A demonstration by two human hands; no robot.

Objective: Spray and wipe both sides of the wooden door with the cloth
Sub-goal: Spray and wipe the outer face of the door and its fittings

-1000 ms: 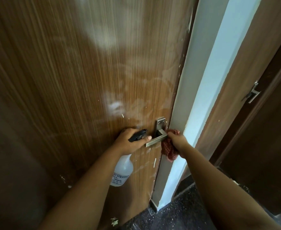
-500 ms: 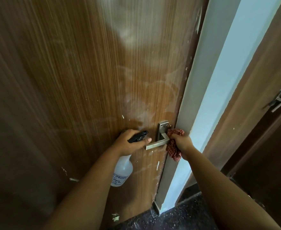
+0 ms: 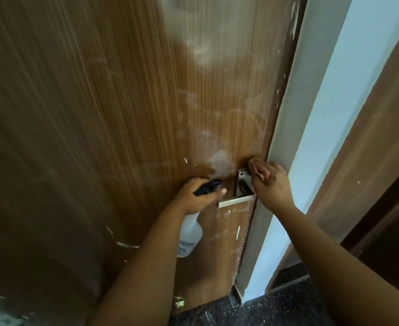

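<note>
The wooden door (image 3: 146, 102) fills the left and middle of the head view, with pale smears and wet streaks above its metal handle (image 3: 235, 201). My left hand (image 3: 193, 196) grips the black trigger head of a white spray bottle (image 3: 189, 236), which hangs just left of the handle. At the top of the handle plate, by the door's edge, my right hand (image 3: 273, 187) holds the red cloth (image 3: 258, 169) against the door. Only a small reddish part of the cloth shows past my fingers.
A grey door frame (image 3: 285, 128) and a strip of white wall (image 3: 323, 114) run along the door's right edge. Another brown door (image 3: 370, 137) stands further right. Dark speckled floor (image 3: 276, 309) lies below. White paint flecks mark the lower door.
My right hand has moved up with the cloth from beside the lever to the top of the handle plate. My left hand with the bottle has stayed by the handle. The view has drawn closer.
</note>
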